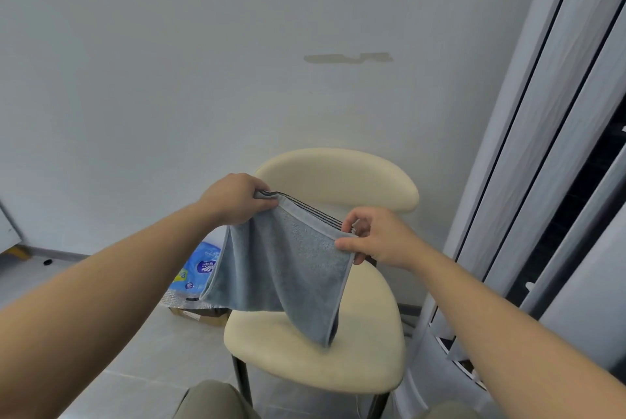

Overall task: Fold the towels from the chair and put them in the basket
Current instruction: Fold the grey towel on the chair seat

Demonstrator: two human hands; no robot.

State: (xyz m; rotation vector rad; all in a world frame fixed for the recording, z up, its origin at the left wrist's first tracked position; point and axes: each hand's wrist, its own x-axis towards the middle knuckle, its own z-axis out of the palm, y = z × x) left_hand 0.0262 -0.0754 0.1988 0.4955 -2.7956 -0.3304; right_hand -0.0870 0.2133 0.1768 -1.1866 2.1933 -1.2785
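Ahead of you: one pale wall [169, 46], bearing a tan scuffed strip [349, 58]. To your left: grey tiled floor [142, 344], and on it a blue printed plastic pack [203, 264] lying against a flat cardboard box [200, 315]. To your right: white sliding door frames [528, 114] with dark tracks.

a blue-grey terry towel [281, 269], stretching between the left hand [237, 198] and the right hand [376, 239], is hanging over the seat of the cream padded chair [305, 368], screening the middle. the chair's backrest is standing just behind the hands, with the white wall [169, 63] closing off beyond. white sliding door frames [528, 147] are crowding the right side. leftward, grey tiled floor [176, 361] is lying open, except where a blue plastic pack [200, 266] and a cardboard box [203, 315] are sitting beside the chair.
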